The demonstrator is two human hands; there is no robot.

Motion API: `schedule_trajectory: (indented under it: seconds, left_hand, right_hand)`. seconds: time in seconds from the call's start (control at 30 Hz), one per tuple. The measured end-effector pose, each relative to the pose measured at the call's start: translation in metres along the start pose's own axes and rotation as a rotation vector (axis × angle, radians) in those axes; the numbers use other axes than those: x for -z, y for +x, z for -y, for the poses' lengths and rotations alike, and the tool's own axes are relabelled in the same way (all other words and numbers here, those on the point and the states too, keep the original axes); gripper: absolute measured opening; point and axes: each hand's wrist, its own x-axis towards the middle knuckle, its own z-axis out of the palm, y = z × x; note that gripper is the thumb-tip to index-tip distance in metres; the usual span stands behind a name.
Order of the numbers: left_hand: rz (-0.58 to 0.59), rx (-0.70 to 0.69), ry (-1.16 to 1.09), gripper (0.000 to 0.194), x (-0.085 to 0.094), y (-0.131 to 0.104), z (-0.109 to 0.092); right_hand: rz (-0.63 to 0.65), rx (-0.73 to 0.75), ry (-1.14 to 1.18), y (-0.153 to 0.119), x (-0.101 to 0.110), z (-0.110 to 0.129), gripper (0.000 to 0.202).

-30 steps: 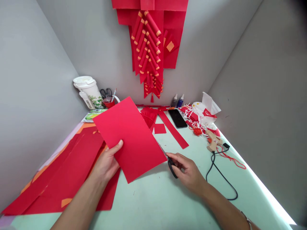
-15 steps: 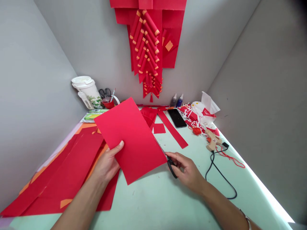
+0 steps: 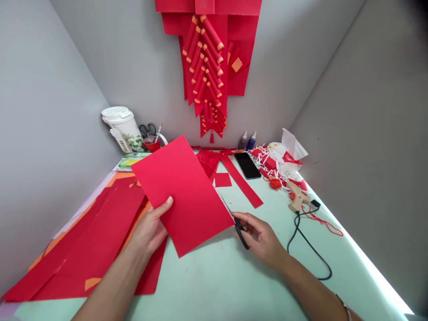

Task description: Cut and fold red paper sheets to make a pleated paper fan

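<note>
My left hand [image 3: 154, 225] grips a sheet of red paper [image 3: 187, 191] by its left edge, thumb on top and fingers beneath. The sheet is raised and slanted above the table. In my right hand [image 3: 262, 238] is a pair of scissors [image 3: 241, 232] with black handles. Their blades lie along the sheet's right edge near its lower right corner, and part of them is hidden by the paper. Beyond the sheet, a long red paper strip [image 3: 244, 183] and a small red paper piece [image 3: 223, 179] lie on the table.
Large red paper sheets [image 3: 96, 232] cover the left side. At the back stand a white lidded cup [image 3: 125, 127] and a red pot [image 3: 152, 145] with scissors. A phone [image 3: 248, 166], a glue gun [image 3: 297, 198] and its black cord lie right. Paper firecrackers [image 3: 205, 67] hang on the wall.
The scissors have shifted slightly at the sheet's edge, and more of their blades shows beside it. Both hands hold nearly the same place.
</note>
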Motion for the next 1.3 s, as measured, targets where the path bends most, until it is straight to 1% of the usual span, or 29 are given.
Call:
schedule_trajectory:
  seconds: [0.07,0.2,0.3,0.37,0.4,0.47,0.5,0.53,0.57,0.6,0.63,0.67,0.73,0.8,0.9,0.93,0.97,1.0,1.07,1.1,1.13,1.17,1.2,1.27,1.3]
  left_hand:
    - [-0.006,-0.024,0.009,0.027,-0.001,-0.002,-0.003]
    - [-0.003,-0.091,0.053,0.030,-0.003,-0.010,-0.012]
    - [0.038,-0.146,0.098,0.029,-0.003,-0.018,-0.017]
    - [0.064,-0.240,0.135,0.036,-0.002,-0.024,-0.019]
    - [0.054,-0.297,0.176,0.040,-0.001,-0.027,-0.020]
    - [-0.011,-0.399,0.331,0.045,0.002,-0.031,-0.022]
    - [-0.013,-0.446,0.436,0.041,0.003,-0.032,-0.024]
    - [0.025,-0.493,0.555,0.035,0.004,-0.032,-0.025]
    - [0.112,-0.552,0.665,0.026,0.005,-0.031,-0.026]
    - [0.261,-0.634,0.761,0.021,0.006,-0.029,-0.026]
    - [0.398,-0.723,0.847,0.020,0.006,-0.027,-0.026]
    - [0.413,-0.806,0.903,0.017,0.005,-0.025,-0.025]
    - [0.393,-0.898,0.976,0.009,0.003,-0.023,-0.020]
    - [0.354,-0.915,0.994,0.008,0.001,-0.023,-0.015]
    - [0.320,-0.887,1.015,0.012,0.000,-0.024,-0.009]
    - [0.284,-0.872,1.032,0.018,0.000,-0.023,-0.007]
    - [0.225,-0.851,1.045,0.030,0.001,-0.022,-0.006]
    - [0.140,-0.820,1.047,0.046,0.001,-0.020,-0.006]
    - [-0.057,-0.687,1.001,0.078,0.002,-0.016,-0.006]
    - [-0.138,-0.587,0.941,0.088,0.003,-0.013,-0.006]
    - [-0.185,-0.469,0.858,0.092,0.003,-0.012,-0.007]
    - [-0.195,-0.341,0.755,0.089,0.003,-0.011,-0.009]
    - [-0.170,-0.216,0.635,0.080,0.003,-0.011,-0.010]
    - [-0.066,-0.005,0.368,0.050,0.002,-0.012,-0.012]
    - [-0.020,0.068,0.259,0.033,0.001,-0.013,-0.012]
  right_hand:
    - [-0.016,-0.019,0.087,0.001,0.001,0.000,0.041]
    - [-0.066,-0.107,0.283,0.003,0.003,0.002,0.036]
    - [-0.087,-0.140,0.441,0.005,0.004,0.003,0.039]
    - [-0.073,-0.146,0.559,0.006,0.005,0.004,0.042]
    - [-0.062,-0.156,0.618,0.006,0.006,0.005,0.042]
    - [-0.032,-0.185,0.736,0.007,0.007,0.008,0.040]
    - [-0.019,-0.202,0.793,0.008,0.007,0.009,0.039]
    - [-0.016,-0.219,0.845,0.008,0.008,0.010,0.036]
    - [-0.027,-0.236,0.893,0.009,0.008,0.010,0.035]
    - [-0.044,-0.257,0.934,0.009,0.009,0.011,0.034]
    - [-0.064,-0.278,0.970,0.009,0.009,0.011,0.034]
    - [-0.073,-0.299,1.001,0.010,0.009,0.012,0.035]
    - [-0.056,-0.329,1.039,0.010,0.009,0.012,0.040]
    - [-0.018,-0.348,1.052,0.010,0.008,0.013,0.046]
    - [-0.020,-0.374,1.050,0.010,0.005,0.013,0.049]
    - [-0.027,-0.383,1.040,0.011,0.004,0.013,0.049]
    - [-0.033,-0.391,1.023,0.011,0.003,0.013,0.049]
    - [-0.033,-0.399,0.999,0.011,0.003,0.013,0.049]
    - [-0.019,-0.409,0.954,0.012,0.002,0.012,0.050]
    - [-0.011,-0.411,0.937,0.012,0.002,0.012,0.049]
    - [-0.004,-0.413,0.923,0.013,0.002,0.011,0.049]
    - [0.000,-0.415,0.910,0.013,0.002,0.011,0.049]
    - [0.001,-0.417,0.897,0.013,0.002,0.010,0.049]
    - [0.003,-0.420,0.868,0.013,0.002,0.009,0.049]
    - [0.007,-0.419,0.854,0.013,0.001,0.009,0.049]
